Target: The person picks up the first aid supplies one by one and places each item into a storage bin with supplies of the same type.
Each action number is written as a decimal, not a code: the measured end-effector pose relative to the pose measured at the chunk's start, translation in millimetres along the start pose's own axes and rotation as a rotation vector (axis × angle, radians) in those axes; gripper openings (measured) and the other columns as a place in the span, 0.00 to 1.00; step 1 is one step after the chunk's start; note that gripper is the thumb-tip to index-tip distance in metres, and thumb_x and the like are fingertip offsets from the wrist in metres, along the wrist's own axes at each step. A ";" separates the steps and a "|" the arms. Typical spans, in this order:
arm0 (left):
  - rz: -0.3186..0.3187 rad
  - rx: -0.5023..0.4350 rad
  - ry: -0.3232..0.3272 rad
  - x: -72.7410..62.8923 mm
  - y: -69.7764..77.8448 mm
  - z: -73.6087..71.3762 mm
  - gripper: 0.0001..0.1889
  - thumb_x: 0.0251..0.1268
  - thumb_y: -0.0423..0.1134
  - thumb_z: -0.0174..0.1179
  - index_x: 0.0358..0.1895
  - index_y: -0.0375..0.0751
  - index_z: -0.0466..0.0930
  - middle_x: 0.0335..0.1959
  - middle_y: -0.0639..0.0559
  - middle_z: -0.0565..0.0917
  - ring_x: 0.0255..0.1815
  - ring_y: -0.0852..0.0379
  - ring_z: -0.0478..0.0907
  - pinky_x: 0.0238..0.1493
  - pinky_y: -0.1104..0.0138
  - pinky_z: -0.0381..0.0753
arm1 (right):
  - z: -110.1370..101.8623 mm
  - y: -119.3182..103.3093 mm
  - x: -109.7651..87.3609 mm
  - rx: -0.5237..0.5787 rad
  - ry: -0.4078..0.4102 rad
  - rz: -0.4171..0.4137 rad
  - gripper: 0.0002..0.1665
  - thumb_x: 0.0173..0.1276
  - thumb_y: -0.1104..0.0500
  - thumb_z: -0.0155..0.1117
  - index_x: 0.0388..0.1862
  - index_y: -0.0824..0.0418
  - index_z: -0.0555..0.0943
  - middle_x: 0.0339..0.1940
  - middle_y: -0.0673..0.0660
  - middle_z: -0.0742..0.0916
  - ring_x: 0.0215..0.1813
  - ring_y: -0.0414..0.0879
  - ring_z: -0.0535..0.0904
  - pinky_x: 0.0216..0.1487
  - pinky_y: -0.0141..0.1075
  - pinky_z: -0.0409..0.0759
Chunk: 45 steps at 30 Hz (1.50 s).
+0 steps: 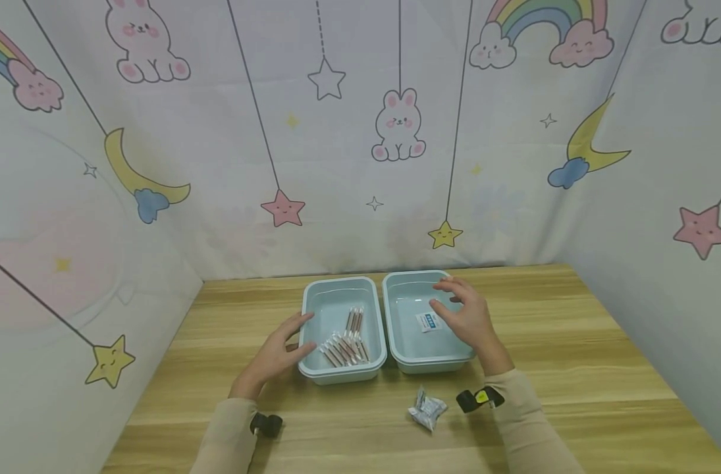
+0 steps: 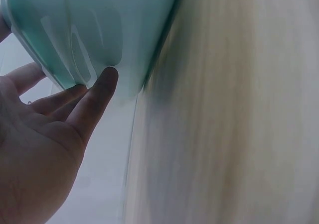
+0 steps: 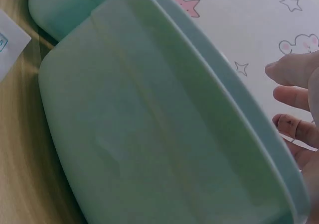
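My left hand is at the left side of a light blue plastic tray, fingers spread; in the left wrist view its fingertips touch the tray's outer wall. Several thin brown sticks in clear wrappers lie in the front and right part of that tray. Over the second light blue tray hovers my right hand, fingers loosely bent and holding nothing. Below it, a small white packet with a blue label lies on that tray's floor.
In front of the right tray, a crumpled silvery-white packet lies on the wooden table. The trays stand side by side with a narrow gap. A patterned cloth hangs behind the table, and similar cloth stands at both sides.
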<state>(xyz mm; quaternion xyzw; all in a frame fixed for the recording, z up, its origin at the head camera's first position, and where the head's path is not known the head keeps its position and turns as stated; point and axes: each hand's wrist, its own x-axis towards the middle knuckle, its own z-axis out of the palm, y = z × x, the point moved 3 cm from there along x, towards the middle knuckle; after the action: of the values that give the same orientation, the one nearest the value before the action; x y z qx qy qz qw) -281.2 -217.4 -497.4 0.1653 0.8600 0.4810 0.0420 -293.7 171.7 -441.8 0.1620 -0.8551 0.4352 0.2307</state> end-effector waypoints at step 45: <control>0.000 0.009 0.000 -0.2 -0.8 0.5 0.34 0.66 0.44 0.63 0.74 0.51 0.62 0.78 0.37 0.52 0.75 0.33 0.54 0.63 0.51 0.75 | 1.9 38.7 -5.3 -0.083 -0.121 0.302 0.26 0.65 0.55 0.67 0.61 0.61 0.77 0.69 0.68 0.71 0.71 0.66 0.64 0.67 0.60 0.69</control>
<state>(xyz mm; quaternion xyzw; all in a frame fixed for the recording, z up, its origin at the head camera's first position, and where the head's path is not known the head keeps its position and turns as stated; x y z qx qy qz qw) -281.0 -217.4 -498.3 0.1655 0.8622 0.4771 0.0409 -308.2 192.5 -471.5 0.0477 -0.8993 0.4186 0.1173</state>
